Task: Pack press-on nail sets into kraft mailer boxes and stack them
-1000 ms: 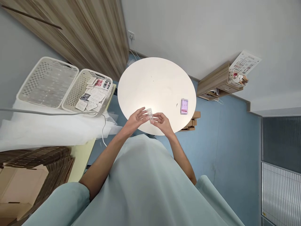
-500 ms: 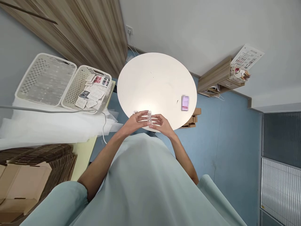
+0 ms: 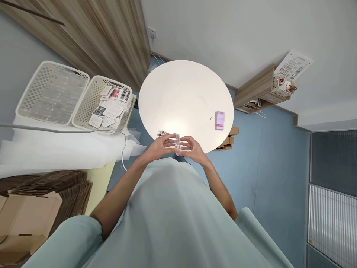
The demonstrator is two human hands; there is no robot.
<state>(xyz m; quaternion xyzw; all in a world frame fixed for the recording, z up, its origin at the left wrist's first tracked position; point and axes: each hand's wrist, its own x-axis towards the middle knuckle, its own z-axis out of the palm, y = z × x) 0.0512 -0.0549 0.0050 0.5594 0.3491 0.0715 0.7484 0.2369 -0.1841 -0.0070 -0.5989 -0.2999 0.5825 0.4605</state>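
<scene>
White round table below: left hand and right hand, fingers half curled, pinch a small clear object between them. It could slip if either grip loosens.

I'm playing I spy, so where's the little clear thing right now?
In the head view, the little clear thing is held between the left hand and the right hand, over the near edge of the white table.

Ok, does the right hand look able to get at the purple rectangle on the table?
Probably yes: the purple rectangle lies on the table off to the right of the right hand, with nothing standing between them. That hand is occupied, though: it and the left hand hold the clear piece.
</scene>
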